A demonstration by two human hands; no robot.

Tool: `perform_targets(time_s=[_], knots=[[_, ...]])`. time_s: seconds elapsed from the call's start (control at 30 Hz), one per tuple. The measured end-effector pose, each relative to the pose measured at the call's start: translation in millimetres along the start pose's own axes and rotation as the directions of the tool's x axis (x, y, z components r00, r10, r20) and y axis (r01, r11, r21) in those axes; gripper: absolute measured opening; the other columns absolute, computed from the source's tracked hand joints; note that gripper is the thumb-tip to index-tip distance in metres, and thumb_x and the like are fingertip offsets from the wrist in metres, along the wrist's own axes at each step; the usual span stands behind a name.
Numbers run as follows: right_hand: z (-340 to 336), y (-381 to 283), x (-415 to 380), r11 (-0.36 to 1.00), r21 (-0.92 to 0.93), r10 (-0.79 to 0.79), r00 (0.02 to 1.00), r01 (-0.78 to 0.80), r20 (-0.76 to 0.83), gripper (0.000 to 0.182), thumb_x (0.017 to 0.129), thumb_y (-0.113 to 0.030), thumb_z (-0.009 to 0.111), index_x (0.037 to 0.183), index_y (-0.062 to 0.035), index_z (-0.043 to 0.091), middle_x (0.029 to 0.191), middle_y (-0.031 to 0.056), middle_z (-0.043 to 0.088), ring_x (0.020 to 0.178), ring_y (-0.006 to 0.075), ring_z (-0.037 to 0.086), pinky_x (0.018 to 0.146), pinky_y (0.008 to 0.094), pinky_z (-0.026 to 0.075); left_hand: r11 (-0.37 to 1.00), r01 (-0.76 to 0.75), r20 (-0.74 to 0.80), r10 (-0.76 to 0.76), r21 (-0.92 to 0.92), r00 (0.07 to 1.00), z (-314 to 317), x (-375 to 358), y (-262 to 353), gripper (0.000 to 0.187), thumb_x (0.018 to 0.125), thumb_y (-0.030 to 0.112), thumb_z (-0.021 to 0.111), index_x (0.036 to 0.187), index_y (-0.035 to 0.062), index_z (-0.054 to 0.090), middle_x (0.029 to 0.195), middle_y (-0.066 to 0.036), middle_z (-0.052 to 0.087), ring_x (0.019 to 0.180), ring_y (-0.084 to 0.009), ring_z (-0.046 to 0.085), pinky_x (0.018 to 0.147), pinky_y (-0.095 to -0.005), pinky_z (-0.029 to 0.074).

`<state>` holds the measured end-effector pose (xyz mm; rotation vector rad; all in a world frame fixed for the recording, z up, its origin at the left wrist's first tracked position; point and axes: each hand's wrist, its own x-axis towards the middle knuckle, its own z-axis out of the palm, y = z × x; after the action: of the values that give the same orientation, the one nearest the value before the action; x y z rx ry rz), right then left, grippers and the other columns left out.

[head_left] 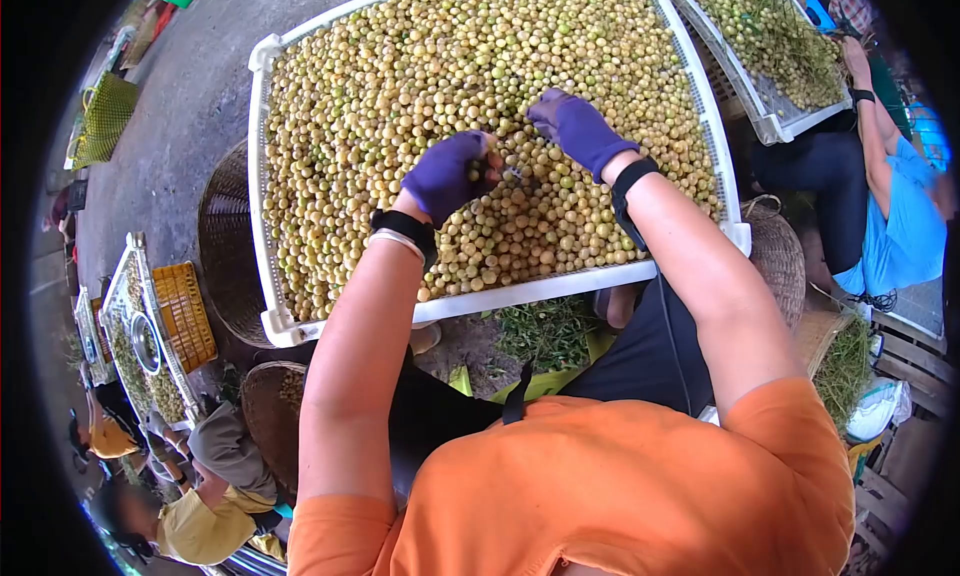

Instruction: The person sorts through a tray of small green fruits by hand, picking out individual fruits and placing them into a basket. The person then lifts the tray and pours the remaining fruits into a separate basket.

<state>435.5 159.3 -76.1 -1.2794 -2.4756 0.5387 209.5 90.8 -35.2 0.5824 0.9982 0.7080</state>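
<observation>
A large white plastic tray (262, 191) in front of me is heaped with small round yellow-green fruits (400, 71). My left hand (450, 176), in a purple glove with bare fingertips, is curled low over the middle of the heap. From its fingers pokes a small tool with a shiny metal tip (513, 174); the rest of it is hidden. My right hand (582, 134), also purple-gloved, reaches down to the fruits a little farther off, to the right. Its fingers are bent inward, and whatever lies between them is hidden. Darker fruits show in the hollow between both hands.
Woven baskets (228, 246) stand left of the tray, another (776, 251) at its right corner. A second fruit tray (790, 126) is at the upper right, beside a person in blue (905, 216). Other people sit lower left near a yellow crate (185, 316). Green stalks (545, 334) lie below.
</observation>
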Motion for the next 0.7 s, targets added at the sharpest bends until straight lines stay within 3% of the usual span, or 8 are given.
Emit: perform_targets(time_s=[0.03, 0.13, 0.17, 0.27, 0.37, 0.57, 0.6, 0.7], knots=[[6, 0, 2, 0.999, -0.038, 0.019, 0.999, -0.018, 0.041, 0.02, 0.086, -0.012, 0.057, 0.105, -0.0077, 0.062, 0.092, 0.0147, 0.061, 0.086, 0.0307, 0.062, 0.075, 0.0381, 0.049, 0.968, 0.05, 0.004, -0.051, -0.246, 0.999, 0, -1, 2, 0.017, 0.091, 0.027, 0.053, 0.088, 0.0106, 0.058, 0.081, -0.003, 0.058, 0.074, -0.0123, 0.054, 0.065, -0.0251, 0.047], [10, -16, 11, 0.953, -0.097, 0.298, 0.947, -0.287, 0.117, 0.019, 0.087, -0.015, 0.051, 0.102, -0.0064, 0.06, 0.095, 0.0177, 0.059, 0.086, 0.0343, 0.062, 0.074, 0.0417, 0.049, 0.917, 0.024, 0.12, 0.026, -0.398, 0.992, -7, -1, 2, 0.014, 0.091, 0.026, 0.054, 0.089, 0.0121, 0.057, 0.086, -0.003, 0.058, 0.077, -0.0148, 0.055, 0.068, -0.026, 0.048], [10, -20, 10, 0.931, -0.145, 0.351, 0.93, -0.335, 0.11, 0.019, 0.087, -0.016, 0.05, 0.1, -0.0062, 0.06, 0.096, 0.0182, 0.059, 0.086, 0.035, 0.062, 0.074, 0.0425, 0.049, 0.958, 0.012, 0.065, 0.007, -0.286, 0.998, -8, 2, 0, 0.016, 0.092, 0.027, 0.054, 0.091, 0.012, 0.059, 0.084, -0.003, 0.059, 0.076, -0.015, 0.055, 0.068, -0.0262, 0.048], [4, -24, -3, 0.974, -0.22, 0.07, 0.995, -0.051, 0.077, 0.017, 0.086, -0.017, 0.05, 0.095, -0.0062, 0.06, 0.096, 0.0194, 0.059, 0.086, 0.0362, 0.062, 0.073, 0.0444, 0.049, 0.976, -0.031, -0.12, 0.059, 0.218, 0.991, -1, 14, -9, 0.02, 0.092, 0.029, 0.054, 0.095, 0.0113, 0.063, 0.081, -0.004, 0.061, 0.074, -0.0153, 0.057, 0.068, -0.0271, 0.049], [-1, -23, -3, 0.965, -0.262, 0.066, 0.989, -0.029, 0.132, 0.017, 0.086, -0.012, 0.049, 0.094, -0.0056, 0.062, 0.099, 0.0199, 0.06, 0.089, 0.0363, 0.063, 0.076, 0.045, 0.051, 0.547, -0.052, -0.151, 0.319, 0.836, 0.936, 23, 26, -22, 0.03, 0.088, 0.033, 0.058, 0.103, 0.0086, 0.067, 0.084, -0.011, 0.068, 0.076, -0.0212, 0.064, 0.073, -0.0319, 0.05], [4, -21, -5, 0.973, -0.222, 0.086, 0.993, -0.067, 0.078, 0.012, 0.083, -0.012, 0.054, 0.089, -0.0049, 0.063, 0.097, 0.0198, 0.061, 0.09, 0.0365, 0.062, 0.077, 0.0441, 0.05, 0.188, 0.002, -0.073, 0.374, 0.982, 0.925, 46, 23, -29, 0.029, 0.085, 0.035, 0.056, 0.102, 0.0148, 0.068, 0.098, -0.015, 0.067, 0.095, -0.034, 0.063, 0.083, -0.0424, 0.049], [6, -16, -4, 0.979, -0.194, 0.071, 0.996, -0.06, 0.051, 0.012, 0.083, -0.013, 0.056, 0.089, -0.005, 0.063, 0.095, 0.0191, 0.061, 0.088, 0.0355, 0.063, 0.076, 0.0438, 0.05, 0.08, 0.113, -0.129, 0.244, 0.99, 0.961, 44, 32, -25, 0.028, 0.084, 0.033, 0.055, 0.099, 0.0141, 0.068, 0.1, -0.016, 0.067, 0.095, -0.0343, 0.063, 0.083, -0.0425, 0.049], [-5, -17, -1, 0.981, 0.075, 0.178, 0.984, -0.177, -0.006, 0.013, 0.084, -0.017, 0.059, 0.087, -0.0048, 0.064, 0.085, 0.0156, 0.063, 0.079, 0.0302, 0.064, 0.071, 0.0414, 0.05, 0.113, 0.082, -0.109, 0.256, 0.99, 0.96, 37, 33, -24, 0.028, 0.083, 0.033, 0.053, 0.098, 0.0148, 0.069, 0.101, -0.016, 0.066, 0.096, -0.0341, 0.063, 0.083, -0.0428, 0.049]])
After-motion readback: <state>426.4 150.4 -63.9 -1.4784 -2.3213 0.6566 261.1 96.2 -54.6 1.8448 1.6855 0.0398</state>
